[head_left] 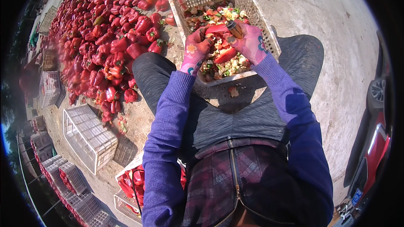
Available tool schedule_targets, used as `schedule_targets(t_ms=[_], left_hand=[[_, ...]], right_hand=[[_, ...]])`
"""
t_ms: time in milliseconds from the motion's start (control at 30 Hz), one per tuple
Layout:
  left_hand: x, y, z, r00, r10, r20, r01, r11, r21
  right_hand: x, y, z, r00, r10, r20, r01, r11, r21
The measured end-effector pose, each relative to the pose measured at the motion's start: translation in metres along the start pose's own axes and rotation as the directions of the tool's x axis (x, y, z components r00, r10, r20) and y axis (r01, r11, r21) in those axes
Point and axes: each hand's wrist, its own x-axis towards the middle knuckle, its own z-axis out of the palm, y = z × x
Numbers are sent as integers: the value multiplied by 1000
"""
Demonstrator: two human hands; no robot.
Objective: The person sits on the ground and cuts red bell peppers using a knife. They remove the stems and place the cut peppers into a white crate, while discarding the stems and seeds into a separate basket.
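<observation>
Both hands wear pink gloves with a flower pattern, over a plastic crate [271, 39] set between the knees. My left hand [197, 45] grips one end of a red bell pepper piece [217, 29]. In my right hand [247, 40] is a tool with a dark and brown handle [235, 28]; its working end is hidden. The fingers of that hand are beside the pepper's other end. Below them, a larger red pepper piece [226, 55] lies on pale seed cores, green stems and scraps [235, 66] inside the crate.
A large heap of red bell peppers [104, 44] spreads over the concrete at the left. An empty white crate [90, 138] lies nearby, and another crate with red peppers [129, 179] is beside my left arm. Stacked crates [72, 176] stand lower left. A red car [375, 151] is at the right.
</observation>
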Motion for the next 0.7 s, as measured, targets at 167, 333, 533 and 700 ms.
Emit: schedule_targets(t_ms=[167,333,533,700], left_hand=[[-1,-7,-13,992,-114,60,113,993,17],[7,-16,-4,983,-15,182,-21,980,196],[4,-16,-6,998,-58,30,36,878,477],[4,-10,-11,997,-77,26,62,925,374]], right_hand=[[8,-3,-12,999,47,-10,-47,996,-78],[-1,-14,-3,1000,11,-13,-13,990,-137],[-4,-5,0,997,16,81,-21,999,50],[-1,1,-2,996,32,84,-36,998,44]])
